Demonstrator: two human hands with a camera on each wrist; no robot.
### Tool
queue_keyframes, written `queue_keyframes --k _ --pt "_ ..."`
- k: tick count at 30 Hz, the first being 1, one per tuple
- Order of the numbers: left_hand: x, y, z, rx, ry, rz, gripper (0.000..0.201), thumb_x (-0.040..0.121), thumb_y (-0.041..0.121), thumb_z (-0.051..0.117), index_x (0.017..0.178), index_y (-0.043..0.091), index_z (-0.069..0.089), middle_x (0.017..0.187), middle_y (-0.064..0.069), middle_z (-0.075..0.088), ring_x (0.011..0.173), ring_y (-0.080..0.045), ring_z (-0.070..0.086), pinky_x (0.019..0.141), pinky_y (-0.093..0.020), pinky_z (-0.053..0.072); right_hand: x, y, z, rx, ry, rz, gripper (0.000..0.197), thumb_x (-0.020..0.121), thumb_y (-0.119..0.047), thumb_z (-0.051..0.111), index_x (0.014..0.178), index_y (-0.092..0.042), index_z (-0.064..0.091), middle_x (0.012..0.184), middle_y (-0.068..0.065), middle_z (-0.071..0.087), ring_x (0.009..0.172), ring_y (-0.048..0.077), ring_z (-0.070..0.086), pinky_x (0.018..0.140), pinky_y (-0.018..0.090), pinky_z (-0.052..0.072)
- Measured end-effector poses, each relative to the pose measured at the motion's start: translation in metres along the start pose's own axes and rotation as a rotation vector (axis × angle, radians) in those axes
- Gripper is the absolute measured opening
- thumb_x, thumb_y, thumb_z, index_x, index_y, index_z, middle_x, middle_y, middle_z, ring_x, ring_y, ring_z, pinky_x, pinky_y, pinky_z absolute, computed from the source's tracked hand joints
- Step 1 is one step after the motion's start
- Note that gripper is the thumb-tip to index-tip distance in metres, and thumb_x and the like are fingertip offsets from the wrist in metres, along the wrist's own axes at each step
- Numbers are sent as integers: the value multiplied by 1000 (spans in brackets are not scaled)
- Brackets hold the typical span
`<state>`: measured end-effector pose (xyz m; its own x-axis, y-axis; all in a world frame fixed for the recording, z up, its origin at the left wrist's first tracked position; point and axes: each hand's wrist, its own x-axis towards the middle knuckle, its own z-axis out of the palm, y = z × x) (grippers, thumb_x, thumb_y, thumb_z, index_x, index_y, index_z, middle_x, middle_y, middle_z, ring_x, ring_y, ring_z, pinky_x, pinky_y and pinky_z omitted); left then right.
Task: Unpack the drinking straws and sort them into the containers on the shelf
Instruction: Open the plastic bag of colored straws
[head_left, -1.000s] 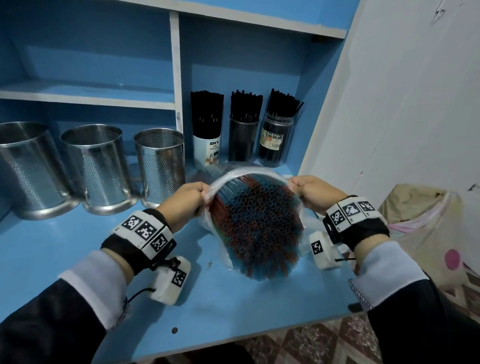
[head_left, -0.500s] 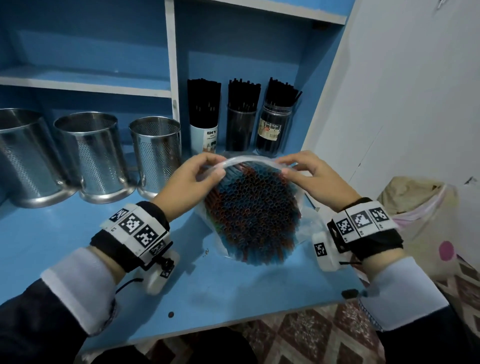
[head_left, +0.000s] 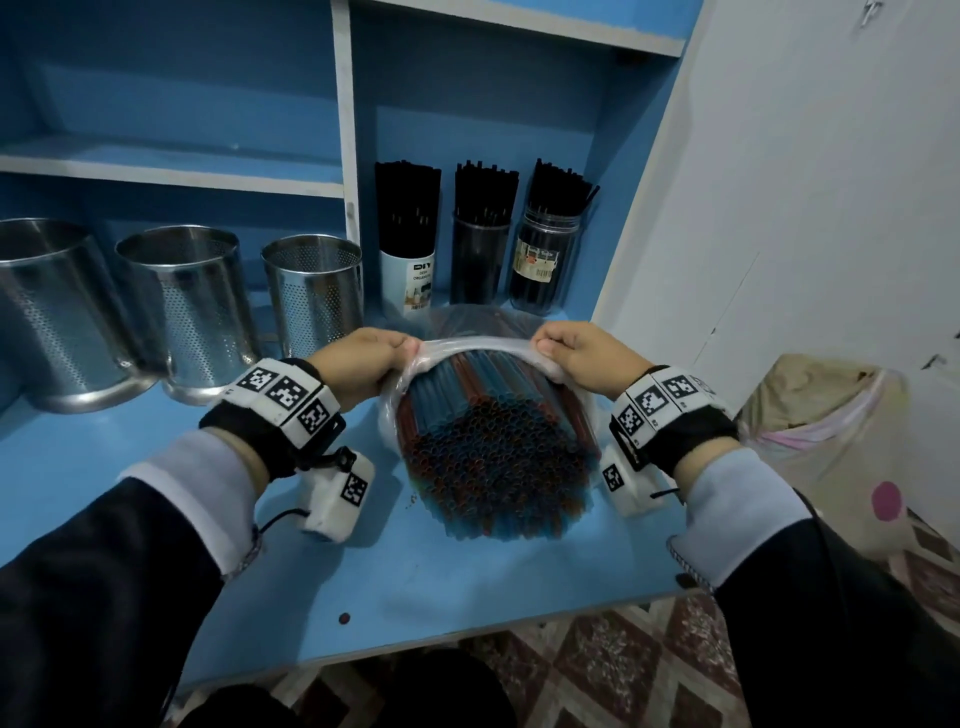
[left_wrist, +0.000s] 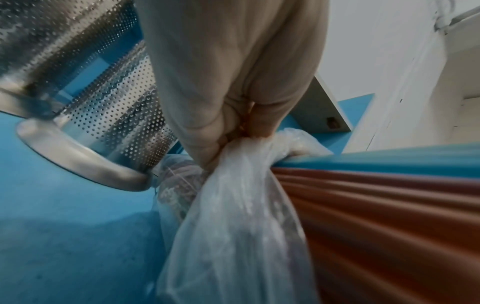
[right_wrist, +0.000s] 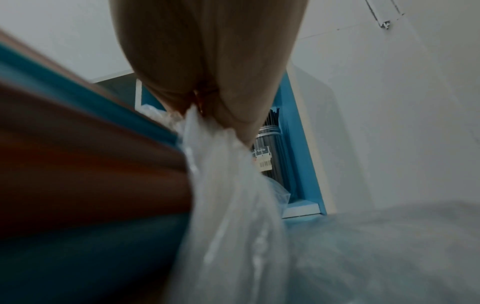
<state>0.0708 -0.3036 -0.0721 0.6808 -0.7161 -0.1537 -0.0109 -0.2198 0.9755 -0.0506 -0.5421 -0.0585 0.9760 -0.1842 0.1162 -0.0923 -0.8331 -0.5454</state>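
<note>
Left hand (head_left: 358, 358) and right hand (head_left: 582, 353) each grip the clear bag (head_left: 480, 347) rim, apparently stretched over blue-and-red straws (head_left: 493, 441).

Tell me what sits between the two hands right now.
In the head view, the stretched mouth of the plastic bag and the blue and red straws lie between the left hand and right hand.

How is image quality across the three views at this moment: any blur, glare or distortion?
Head view: sharp, dimly lit, wide-angle bending of the shelf edges, sheen on the steel canisters. Left wrist view: the plastic bag fairly clear, straws smeared. Right wrist view: soft throughout, the right hand and straws blurred, dark lower left.
</note>
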Motion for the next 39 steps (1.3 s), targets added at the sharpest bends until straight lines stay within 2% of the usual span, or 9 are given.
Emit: queue_keyframes --k 7,12,15,18,20,22,27,32,39 --pt "-5 -3 7 45 146 63 22 102 6 46 87 21 51 74 -2 53 48 -10 46 38 -16 37 -11 4 4 161 16 -15 16 102 -16 48 89 -26 46 60 3 40 45 8 33 45 16 30" --pt "-21 -4 11 275 297 235 20 97 4 53 90 19 65 81 3 60 62 -4 48 60 -21 40 -31 -5 3 165 170 21 20 101 -18 50 94 -24 68 90 -10 66 81 -2 57 78 23 44" --pt "-35 -7 11 373 319 272 24 98 9 52 107 22 71 93 8 67 63 9 53 56 -8 40 -51 -17 3 220 219 87 19 100 -28 52 108 -27 69 116 -8 66 108 6 57 97 25 42" --pt "-45 -10 15 475 271 266 32 101 23 50 131 25 62 123 2 66 104 -6 62 88 -25 50 -59 -37 8 234 272 82 30 98 -40 53 125 -30 63 132 -13 58 123 3 48 105 24 33" --pt "-47 -14 21 472 197 239 41 104 29 45 144 25 48 142 2 55 129 -16 51 106 -28 38 -55 -55 13 238 236 52 37 97 -44 53 131 -30 60 137 -13 55 128 3 46 100 16 31" --pt "-48 -15 24 475 182 236 43 104 31 43 147 23 45 145 3 51 134 -16 46 108 -24 33 -45 -72 22 191 193 37 44 95 -47 54 135 -28 57 141 -11 52 130 5 45 96 10 31" --pt "-49 -16 11 293 490 366 28 97 27 58 123 16 58 120 -2 61 113 -19 58 96 -30 43 -30 -88 50 -40 152 42 54 94 -49 51 141 -24 50 148 -4 47 138 13 38 115 32 30" --pt "-33 -10 -29 259 935 347 58 85 28 71 135 16 42 141 -14 35 130 -29 40 112 -37 30 -29 -83 58 -18 207 34 49 92 -43 50 137 -25 54 144 -7 52 134 11 43 104 23 30" --pt "8 -13 -70 179 807 186 121 69 48 85 155 8 10 159 -15 25 144 -28 29 119 -40 25 -27 -75 61 33 246 56 44 92 -38 52 135 -29 56 143 -9 52 132 9 44 105 24 30"
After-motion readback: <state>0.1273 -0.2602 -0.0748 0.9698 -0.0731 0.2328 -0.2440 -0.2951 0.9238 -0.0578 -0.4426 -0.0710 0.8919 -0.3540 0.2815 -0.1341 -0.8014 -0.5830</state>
